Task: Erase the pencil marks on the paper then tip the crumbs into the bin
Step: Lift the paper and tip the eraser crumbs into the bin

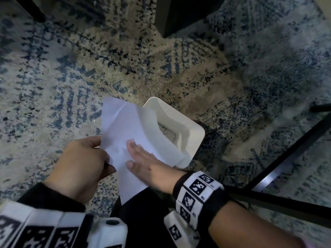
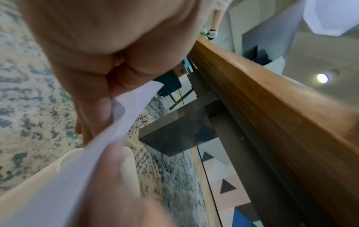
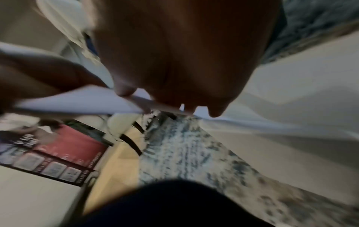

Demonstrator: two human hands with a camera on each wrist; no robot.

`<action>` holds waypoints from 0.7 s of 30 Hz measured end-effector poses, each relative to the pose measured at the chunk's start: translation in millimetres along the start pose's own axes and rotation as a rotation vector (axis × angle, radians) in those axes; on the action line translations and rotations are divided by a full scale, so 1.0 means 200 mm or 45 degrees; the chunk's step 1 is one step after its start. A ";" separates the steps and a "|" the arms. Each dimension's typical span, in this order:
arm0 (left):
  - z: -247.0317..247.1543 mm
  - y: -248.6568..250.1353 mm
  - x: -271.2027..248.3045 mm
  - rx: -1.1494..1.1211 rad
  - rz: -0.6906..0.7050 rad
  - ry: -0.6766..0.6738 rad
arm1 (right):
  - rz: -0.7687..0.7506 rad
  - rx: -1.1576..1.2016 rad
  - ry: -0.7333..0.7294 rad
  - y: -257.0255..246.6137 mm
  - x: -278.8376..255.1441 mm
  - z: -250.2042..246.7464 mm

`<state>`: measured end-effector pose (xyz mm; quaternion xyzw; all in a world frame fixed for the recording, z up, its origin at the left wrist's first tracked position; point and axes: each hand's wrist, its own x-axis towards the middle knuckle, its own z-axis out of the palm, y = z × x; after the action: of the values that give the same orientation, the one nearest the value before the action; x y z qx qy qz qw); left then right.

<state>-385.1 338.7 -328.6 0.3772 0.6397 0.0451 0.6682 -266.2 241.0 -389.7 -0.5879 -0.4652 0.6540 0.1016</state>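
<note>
A creased white sheet of paper (image 1: 123,133) is held tilted over a small cream bin (image 1: 180,129) that stands on the carpet. My left hand (image 1: 86,158) grips the sheet's left edge, fingers curled round it; the left wrist view shows the paper (image 2: 124,107) pinched against the fingers. My right hand (image 1: 143,156) lies flat on the sheet's upper face with fingers straight, beside the bin's near rim. In the blurred right wrist view the paper (image 3: 81,99) runs under the right fingertips (image 3: 213,113). Grey matter lies at the bottom of the bin. No eraser is in view.
A patterned blue and beige carpet (image 1: 71,77) covers the floor. Black metal table legs (image 1: 286,158) cross at the right, and a dark furniture base (image 1: 179,15) stands at the top. A wooden table edge (image 2: 272,99) shows in the left wrist view.
</note>
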 end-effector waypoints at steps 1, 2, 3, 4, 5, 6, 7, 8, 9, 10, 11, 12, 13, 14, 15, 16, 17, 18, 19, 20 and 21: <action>-0.01 0.00 -0.01 -0.008 -0.002 -0.006 | 0.120 0.013 -0.009 0.07 -0.01 -0.01; -0.02 0.00 -0.02 -0.010 0.001 -0.018 | 0.289 -0.006 0.027 0.16 0.01 -0.03; -0.04 0.01 -0.03 -0.004 0.005 -0.032 | 0.465 -0.060 0.075 0.25 0.02 -0.07; -0.05 0.00 -0.04 0.004 0.008 -0.047 | 0.606 -0.131 0.115 0.32 0.04 -0.12; -0.07 0.00 -0.05 0.015 0.008 -0.059 | 0.671 -0.177 0.153 0.36 0.06 -0.16; -0.08 0.00 -0.05 0.021 0.010 -0.069 | 0.658 -0.174 0.202 0.37 0.08 -0.18; -0.08 0.00 -0.05 0.018 0.009 -0.080 | 0.581 -0.127 0.252 0.35 0.10 -0.17; -0.08 -0.01 -0.05 0.007 0.007 -0.089 | 0.460 -0.043 0.292 0.32 0.11 -0.15; -0.08 -0.01 -0.05 -0.006 0.002 -0.094 | 0.336 0.056 0.298 0.28 0.12 -0.12; -0.08 -0.01 -0.05 -0.023 -0.006 -0.102 | 0.263 0.139 0.267 0.26 0.13 -0.08; -0.08 -0.01 -0.06 -0.040 -0.015 -0.113 | 0.267 0.175 0.215 0.27 0.14 -0.05; -0.08 -0.01 -0.06 -0.046 -0.023 -0.124 | 0.363 0.144 0.149 0.31 0.15 -0.05; -0.09 -0.02 -0.07 -0.047 -0.027 -0.130 | 0.528 0.052 0.106 0.36 0.17 -0.07; -0.10 -0.03 -0.07 -0.046 -0.031 -0.130 | 0.683 -0.058 0.114 0.41 0.20 -0.10; -0.10 -0.03 -0.07 -0.047 -0.036 -0.132 | 0.755 -0.126 0.179 0.44 0.22 -0.15; -0.11 -0.04 -0.07 -0.049 -0.042 -0.129 | 0.722 -0.134 0.278 0.43 0.25 -0.19; -0.11 -0.04 -0.07 -0.048 -0.045 -0.125 | 0.621 -0.114 0.376 0.41 0.27 -0.22; -0.11 -0.04 -0.06 -0.050 -0.046 -0.125 | 0.494 -0.098 0.446 0.37 0.29 -0.23; -0.11 -0.04 -0.06 -0.056 -0.046 -0.131 | 0.364 -0.073 0.480 0.32 0.31 -0.22; -0.10 -0.04 -0.06 -0.064 -0.044 -0.139 | 0.259 -0.015 0.470 0.29 0.32 -0.21; -0.09 -0.03 -0.06 -0.068 -0.042 -0.147 | 0.188 0.066 0.426 0.27 0.32 -0.18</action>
<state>-406.7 336.1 -320.7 0.3507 0.6047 0.0292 0.7145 -231.5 272.6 -467.4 -0.7182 -0.3802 0.5646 0.1445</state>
